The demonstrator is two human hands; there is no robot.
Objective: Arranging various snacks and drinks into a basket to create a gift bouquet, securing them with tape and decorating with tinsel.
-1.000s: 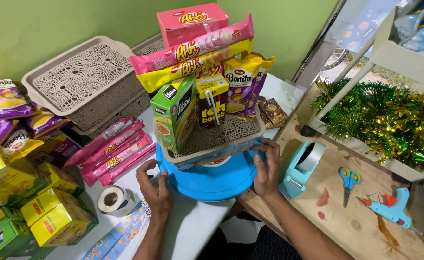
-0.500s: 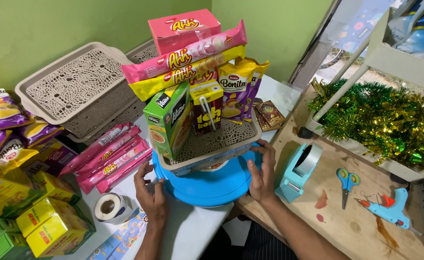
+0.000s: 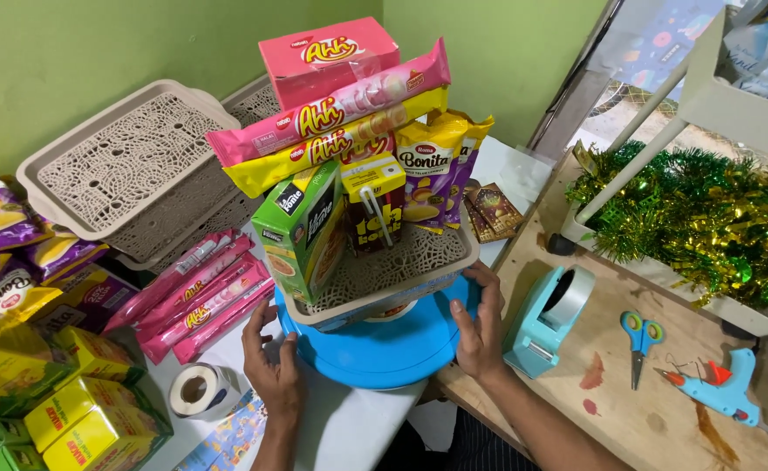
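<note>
A beige lattice tray [image 3: 440, 266] stands on a round blue turntable [image 3: 375, 349]. Stacked in it are a green box [image 3: 301, 231], a small dark drink carton [image 3: 375, 205], yellow and purple snack bags [image 3: 436, 174], long pink and yellow wafer packs [image 3: 331, 122] and a pink box [image 3: 327, 57] on top. My left hand [image 3: 270, 371] rests on the turntable's left rim. My right hand [image 3: 480, 327] grips its right rim, under the tray's corner.
Empty beige trays [image 3: 131, 174] are stacked at the back left. Pink wafer packs [image 3: 201, 296], purple bags [image 3: 4, 235], yellow and green boxes [image 3: 70, 406] and a tape roll [image 3: 196, 390] lie left. Right: teal tape dispenser [image 3: 545, 318], scissors [image 3: 641, 340], glue gun [image 3: 720, 388], green-gold tinsel [image 3: 706, 218].
The tray and turntable have turned slightly under my hands, and the view has moved closer. My hands have shifted a little along the blue rim.
</note>
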